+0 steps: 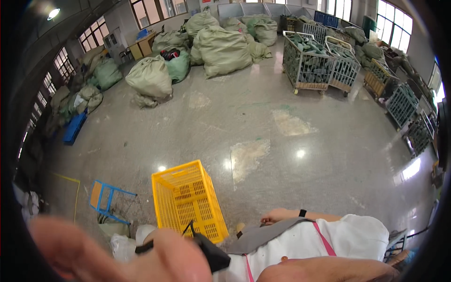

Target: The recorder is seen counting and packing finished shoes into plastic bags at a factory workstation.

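Warehouse floor (282,155) — left hand (117,256) (blurred) near yellow crate (188,202).

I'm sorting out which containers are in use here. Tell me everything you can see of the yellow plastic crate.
The yellow plastic crate is a rectangular box with slotted, lattice-like walls and floor, open at the top. It stands upright on the speckled grey floor and looks empty. A blue metal frame stool stands apart to its left. Its near corner is hidden behind a blurred hand and a dark object.
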Available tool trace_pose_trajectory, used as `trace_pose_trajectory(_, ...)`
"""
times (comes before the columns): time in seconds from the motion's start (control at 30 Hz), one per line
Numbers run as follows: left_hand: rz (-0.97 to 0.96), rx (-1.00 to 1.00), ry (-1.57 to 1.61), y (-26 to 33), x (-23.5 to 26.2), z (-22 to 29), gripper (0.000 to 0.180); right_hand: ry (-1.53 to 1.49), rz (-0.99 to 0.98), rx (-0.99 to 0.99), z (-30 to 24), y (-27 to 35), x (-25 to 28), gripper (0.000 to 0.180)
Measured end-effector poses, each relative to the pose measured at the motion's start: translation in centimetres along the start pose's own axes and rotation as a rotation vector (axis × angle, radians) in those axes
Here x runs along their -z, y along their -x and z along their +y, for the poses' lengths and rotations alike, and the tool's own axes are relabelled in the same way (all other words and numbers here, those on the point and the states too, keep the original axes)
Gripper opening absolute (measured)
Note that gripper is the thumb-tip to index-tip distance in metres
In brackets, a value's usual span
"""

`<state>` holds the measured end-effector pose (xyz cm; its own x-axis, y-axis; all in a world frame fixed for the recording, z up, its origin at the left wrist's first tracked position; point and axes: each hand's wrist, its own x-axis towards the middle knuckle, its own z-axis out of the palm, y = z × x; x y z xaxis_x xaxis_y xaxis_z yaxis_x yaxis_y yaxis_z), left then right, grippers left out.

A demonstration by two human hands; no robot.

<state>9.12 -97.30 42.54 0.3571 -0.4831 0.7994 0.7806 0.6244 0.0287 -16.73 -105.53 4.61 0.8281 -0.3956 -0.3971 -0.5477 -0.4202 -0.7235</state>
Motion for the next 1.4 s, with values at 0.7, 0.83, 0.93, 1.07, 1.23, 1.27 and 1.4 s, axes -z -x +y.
trace_pose_trajectory(0.7, -0.341, 0.416, 0.169, -29.0, 30.4, -38.1, 0.04, -0.104, 0.342, -0.234, 29.9, -15.2, 39.2, 0.033)
trace_pose_trajectory(0.83, -0.394, 0.58, 0.3, -34.1, 38.5, -44.2, 0.041, 0.044, 0.254, -0.155, 34.0, -20.6, 56.4, 0.03)
trace_pose_trajectory(0.93, -0.486, 0.694, 0.395, -37.8, 43.5, -49.7, 0.043, 0.141, 0.28, -0.19, 41.4, -24.8, 66.7, 0.03)
trace_pose_trajectory(1.07, -0.482, 0.215, 0.424, -40.1, 52.1, -61.4, 0.029, 0.141, 0.433, -0.405, 56.2, -24.9, 75.2, 0.03)
trace_pose_trajectory(1.23, -1.094, 0.214, 0.607, -51.9, 63.1, -80.0, 0.023, -0.024, 0.562, -1.024, 71.1, -15.3, 75.2, 0.028)
trace_pose_trajectory(1.27, -1.248, 0.33, 0.851, -53.5, 67.1, -85.5, 0.022, -0.017, 0.419, -1.155, 74.3, -13.3, 71.6, 0.027)
trace_pose_trajectory(1.4, -0.447, 1.037, 0.058, -50.0, 80.4, -100.3, 0.029, -0.265, 0.344, -1.451, 83.0, -9.6, 72.3, 0.035)
